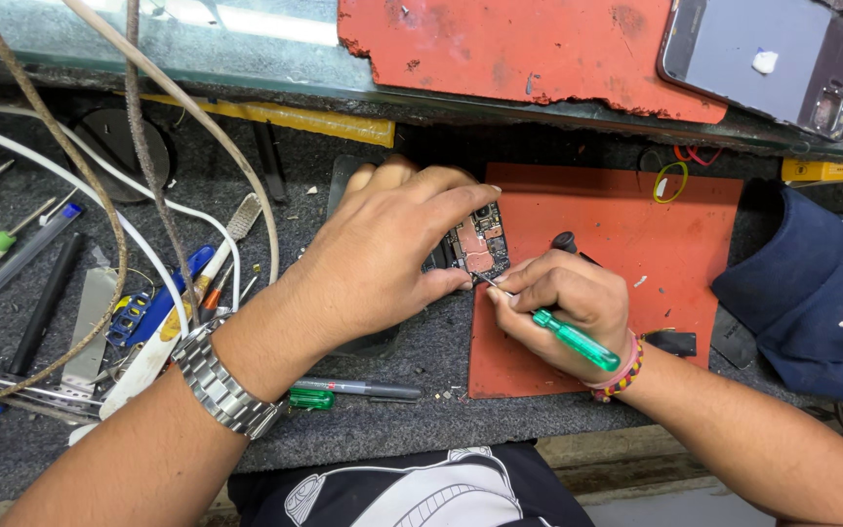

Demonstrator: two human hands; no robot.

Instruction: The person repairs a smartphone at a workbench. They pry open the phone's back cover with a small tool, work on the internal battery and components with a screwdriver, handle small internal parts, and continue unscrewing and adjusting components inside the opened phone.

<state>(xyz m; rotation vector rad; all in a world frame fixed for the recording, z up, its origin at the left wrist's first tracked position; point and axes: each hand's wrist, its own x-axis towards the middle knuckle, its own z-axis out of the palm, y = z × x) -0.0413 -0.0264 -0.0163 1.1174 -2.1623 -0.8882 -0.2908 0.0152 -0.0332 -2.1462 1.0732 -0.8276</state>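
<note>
Watch [221,390] on the wrist closest in, and above it the left hand [382,259] is clamped over an opened phone [475,244], thumb and fingers pinning its edges. Right hand [563,303] is closed around a green screwdriver [563,335], tip touching the phone's exposed board. Phone sits at the red mat's [636,234] left edge. Tools [158,312] and cables [100,185] lie well left; a second phone [768,59] rests on the shelf above.

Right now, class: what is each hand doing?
Left hand: closed on the opened phone.
Right hand: closed on the green screwdriver.
</note>
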